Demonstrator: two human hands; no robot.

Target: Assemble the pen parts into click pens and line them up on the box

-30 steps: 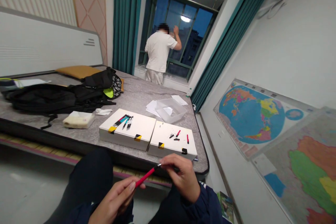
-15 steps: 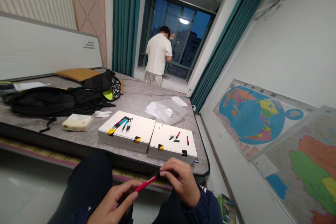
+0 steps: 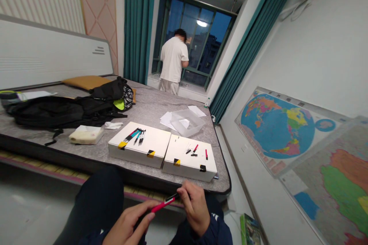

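Note:
A red pen (image 3: 162, 205) with a black end is held between both hands, above my lap. My left hand (image 3: 130, 222) pinches its red barrel from the lower left. The fingers of my right hand (image 3: 194, 203) close on the black end at the upper right. Just beyond my hands, the right white box (image 3: 186, 166) carries several red and black pen parts (image 3: 195, 148) on its lid. Beside it, the left white box (image 3: 135, 155) has several pens (image 3: 136, 136) lying side by side on top.
Behind the boxes are a clear plastic bin (image 3: 191, 124) and loose papers. A tissue pack (image 3: 86, 136) and a black backpack (image 3: 54, 111) lie on the grey bed surface (image 3: 146, 103). A person (image 3: 174, 59) stands at the window, back turned. Maps (image 3: 277, 122) hang on the right wall.
My right hand has shifted slightly down and its fingers have curled in more around the pen's black end. The pen has moved slightly right and down.

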